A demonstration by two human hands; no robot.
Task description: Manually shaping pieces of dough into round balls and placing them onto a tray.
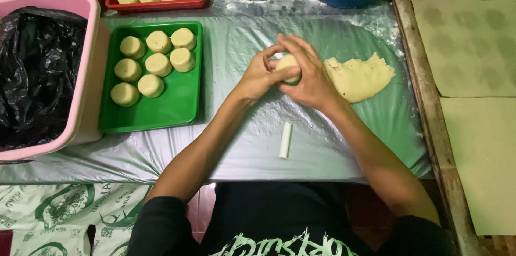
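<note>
Now | left hand, right hand cup dough ball | green tray left

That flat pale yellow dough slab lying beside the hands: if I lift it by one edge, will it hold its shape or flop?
The flat pale yellow dough slab would probably flop and stretch: it lies thin, with ragged, torn-looking edges. It may well tear if lifted by one edge. It will likely cling slightly to the shiny plastic table sheet, though the white flour dusting nearby might ease that.
</note>
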